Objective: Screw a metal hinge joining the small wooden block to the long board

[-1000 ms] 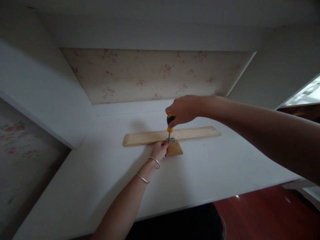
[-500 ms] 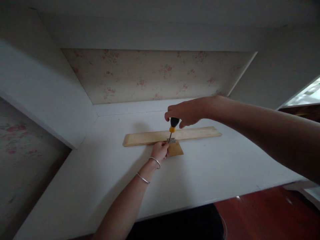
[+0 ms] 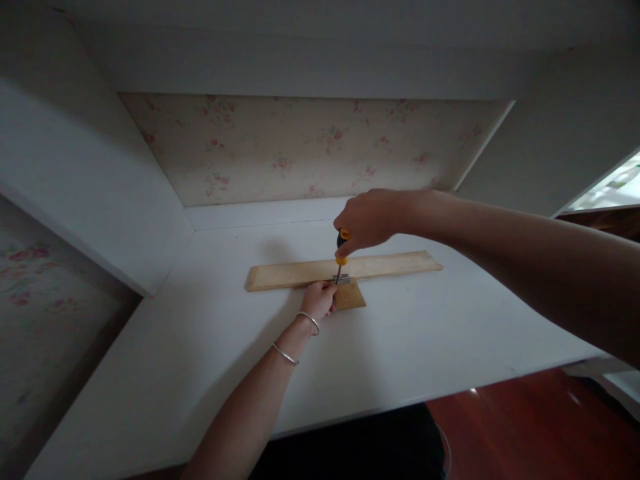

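Observation:
My right hand [image 3: 370, 219] is wrapped round the black and yellow handle of a screwdriver [image 3: 342, 259]. Its shaft points down, nearly upright, at a small metal hinge [image 3: 342, 278]. The hinge lies where a long, pale wooden board [image 3: 285, 273] meets a small wooden piece [image 3: 353, 295]. My left hand [image 3: 319, 298], with two bangles at the wrist and forearm, has its fingers closed by the screwdriver tip, at the left edge of the small piece. Whatever those fingertips pinch is hidden, and so is the exact tip contact.
Both wooden parts lie on a white surface [image 3: 215, 347]. White side panels [image 3: 90, 180] and a floral back wall [image 3: 300, 147] enclose it, with a white panel overhead [image 3: 320, 63]. Reddish floor [image 3: 505, 427] shows below the front edge.
My right hand has closed round the screwdriver handle, where its fingers were looser and more spread before. My left hand and the wooden parts stay in place.

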`<action>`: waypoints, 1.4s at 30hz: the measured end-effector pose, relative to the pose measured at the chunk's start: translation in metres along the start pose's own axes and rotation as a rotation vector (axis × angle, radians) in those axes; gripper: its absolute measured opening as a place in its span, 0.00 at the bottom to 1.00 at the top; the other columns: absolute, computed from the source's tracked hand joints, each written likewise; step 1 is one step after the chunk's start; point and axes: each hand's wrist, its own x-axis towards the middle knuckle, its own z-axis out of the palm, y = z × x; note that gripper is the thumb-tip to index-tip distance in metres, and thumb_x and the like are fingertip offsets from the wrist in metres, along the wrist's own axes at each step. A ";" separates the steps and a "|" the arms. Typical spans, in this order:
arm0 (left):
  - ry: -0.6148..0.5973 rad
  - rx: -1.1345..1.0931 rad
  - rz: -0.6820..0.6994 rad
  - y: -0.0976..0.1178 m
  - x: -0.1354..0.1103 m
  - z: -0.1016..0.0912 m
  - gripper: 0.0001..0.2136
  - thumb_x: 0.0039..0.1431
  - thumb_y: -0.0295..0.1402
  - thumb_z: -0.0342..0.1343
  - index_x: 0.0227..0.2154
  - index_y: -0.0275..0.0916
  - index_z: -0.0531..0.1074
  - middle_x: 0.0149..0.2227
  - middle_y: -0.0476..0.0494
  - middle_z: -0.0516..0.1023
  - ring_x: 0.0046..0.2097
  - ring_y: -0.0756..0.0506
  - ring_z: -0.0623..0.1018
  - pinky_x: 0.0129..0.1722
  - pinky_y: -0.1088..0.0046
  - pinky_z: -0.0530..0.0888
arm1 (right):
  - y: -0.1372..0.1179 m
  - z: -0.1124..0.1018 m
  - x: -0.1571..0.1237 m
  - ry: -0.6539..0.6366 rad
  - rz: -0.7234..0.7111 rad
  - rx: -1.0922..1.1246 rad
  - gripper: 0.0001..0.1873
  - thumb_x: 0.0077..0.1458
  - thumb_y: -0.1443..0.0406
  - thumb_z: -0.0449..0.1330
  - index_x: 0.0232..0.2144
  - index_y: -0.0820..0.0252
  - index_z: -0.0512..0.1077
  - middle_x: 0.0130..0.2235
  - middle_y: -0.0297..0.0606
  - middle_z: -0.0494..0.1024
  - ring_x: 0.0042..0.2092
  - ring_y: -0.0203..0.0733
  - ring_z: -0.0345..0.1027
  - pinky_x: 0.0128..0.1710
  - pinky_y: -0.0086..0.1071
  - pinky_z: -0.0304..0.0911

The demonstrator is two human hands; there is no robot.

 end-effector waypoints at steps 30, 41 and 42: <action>-0.011 -0.035 0.012 -0.003 0.002 0.000 0.08 0.56 0.34 0.51 0.27 0.34 0.70 0.17 0.54 0.64 0.15 0.55 0.64 0.13 0.80 0.53 | -0.001 0.001 -0.007 -0.019 -0.089 0.044 0.31 0.46 0.49 0.60 0.52 0.51 0.66 0.42 0.42 0.76 0.38 0.47 0.70 0.33 0.35 0.59; -0.019 -0.030 0.030 -0.003 0.002 -0.001 0.09 0.56 0.34 0.51 0.24 0.35 0.69 0.17 0.53 0.65 0.15 0.55 0.65 0.13 0.79 0.53 | 0.000 0.006 -0.005 0.010 -0.076 0.033 0.34 0.44 0.44 0.59 0.51 0.50 0.68 0.42 0.42 0.76 0.39 0.48 0.70 0.34 0.36 0.58; -0.018 -0.028 0.029 -0.004 0.002 0.000 0.09 0.56 0.34 0.51 0.24 0.35 0.69 0.16 0.54 0.64 0.15 0.54 0.64 0.13 0.79 0.53 | -0.001 0.007 -0.005 0.012 -0.071 0.016 0.31 0.45 0.44 0.58 0.49 0.51 0.70 0.41 0.42 0.76 0.39 0.49 0.70 0.34 0.36 0.58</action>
